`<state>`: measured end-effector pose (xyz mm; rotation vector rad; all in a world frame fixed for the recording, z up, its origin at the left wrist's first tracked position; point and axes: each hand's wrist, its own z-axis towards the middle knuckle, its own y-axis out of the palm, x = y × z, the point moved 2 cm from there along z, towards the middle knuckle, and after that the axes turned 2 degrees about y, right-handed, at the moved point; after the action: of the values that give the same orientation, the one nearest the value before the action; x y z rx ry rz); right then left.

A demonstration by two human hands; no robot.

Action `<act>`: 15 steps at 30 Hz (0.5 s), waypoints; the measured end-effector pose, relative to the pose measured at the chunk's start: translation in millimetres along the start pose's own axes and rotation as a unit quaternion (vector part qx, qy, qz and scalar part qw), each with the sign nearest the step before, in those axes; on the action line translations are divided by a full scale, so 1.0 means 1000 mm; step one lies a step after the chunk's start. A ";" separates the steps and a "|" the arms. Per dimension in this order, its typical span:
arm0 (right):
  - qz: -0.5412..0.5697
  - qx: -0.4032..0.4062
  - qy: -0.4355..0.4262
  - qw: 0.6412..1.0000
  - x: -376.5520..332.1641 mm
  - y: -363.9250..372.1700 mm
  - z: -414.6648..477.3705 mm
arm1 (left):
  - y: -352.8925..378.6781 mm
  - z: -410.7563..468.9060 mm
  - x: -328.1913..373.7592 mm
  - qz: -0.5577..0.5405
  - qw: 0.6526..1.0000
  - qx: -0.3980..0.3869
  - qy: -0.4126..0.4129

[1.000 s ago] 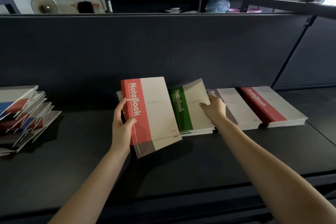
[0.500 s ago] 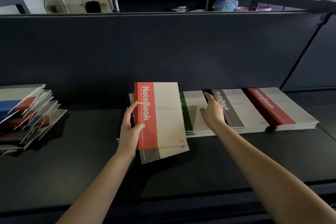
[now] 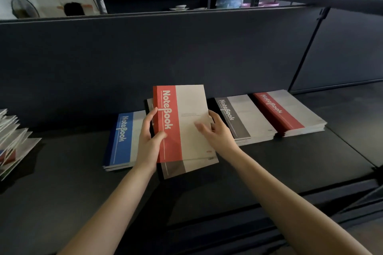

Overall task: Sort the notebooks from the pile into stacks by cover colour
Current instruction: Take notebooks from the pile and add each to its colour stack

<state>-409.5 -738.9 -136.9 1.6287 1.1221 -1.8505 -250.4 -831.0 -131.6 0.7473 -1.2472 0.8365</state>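
Left hand (image 3: 149, 141) grips red notebook (image 3: 186, 122) at spine edge, thumb on cover, grey notebook (image 3: 176, 168) held beneath. Right hand (image 3: 217, 132) pinches same red cover's right edge, thumb blurred. Blue stack (image 3: 122, 141) just left of left hand; grey stack (image 3: 244, 118), then red stack (image 3: 290, 112), right of right hand; pile (image 3: 12, 141) far left on counter (image 3: 290, 161).

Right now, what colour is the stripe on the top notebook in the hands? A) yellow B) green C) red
C: the red notebook, gripped by the left hand and the right hand, has a red band down its left side with "NoteBook" printed on it.
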 end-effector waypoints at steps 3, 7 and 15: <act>0.027 -0.014 -0.010 1.000 0.012 -0.017 -0.003 | 0.022 0.002 0.000 -0.012 1.000 -0.021 -0.002; 0.062 0.021 -0.038 0.997 0.022 -0.048 -0.009 | 0.055 0.001 0.000 -0.017 0.999 -0.046 0.007; 0.021 0.136 -0.019 0.990 0.034 -0.124 -0.010 | 0.123 0.007 -0.004 -0.036 0.997 -0.069 0.016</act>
<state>-505.5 -652.3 -133.9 1.7373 0.8416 -2.0712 -360.2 -774.8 -130.0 0.6611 -1.2288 0.6933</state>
